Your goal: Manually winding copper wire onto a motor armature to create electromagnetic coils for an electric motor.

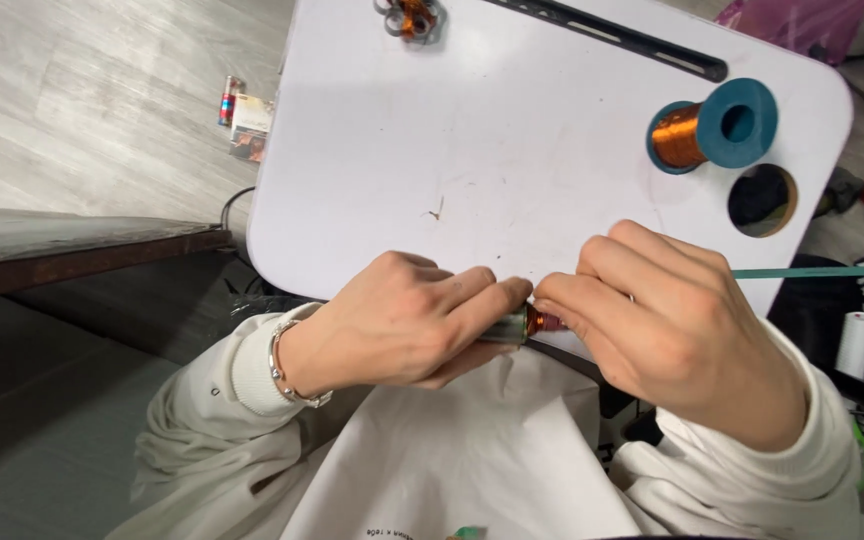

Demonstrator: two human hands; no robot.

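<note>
**Small wound cylinder held between both hands at the counter's near edge**

The white counter (472, 150) fills most of the view, its rounded slab tilted across the frame, with a long dark slot (612, 35) set near its far edge and a round hole (762, 200) cut near its right corner. Grey floor (82, 90) is seen to the left, and a dark wooden ledge (72, 255) runs in from that side. White cloth (472, 450) is spread over the lap below the hands.

The left hand (402, 320) is closed in a grip around a small metallic cylinder (512, 325), whose body is mostly hidden in the palm. A beaded bracelet (287, 370) is worn on that wrist. The right hand (672, 320) is curled, and its fingertips (557, 300) are pinched on the copper-coloured end of the same cylinder. The cylinder is held just at the near edge of the counter, above the cloth, between the two hands.

A teal spool (722, 125) wound with copper wire lies on its side on the counter, just beside the hole and well apart from the hands. A thin teal rod (812, 271) is seen sticking out to the right from behind the right hand. A small bundle of metal rings and copper wire (410, 18) rests at the far edge. A small packet (250, 128) lies on the floor, just left of the counter.
</note>
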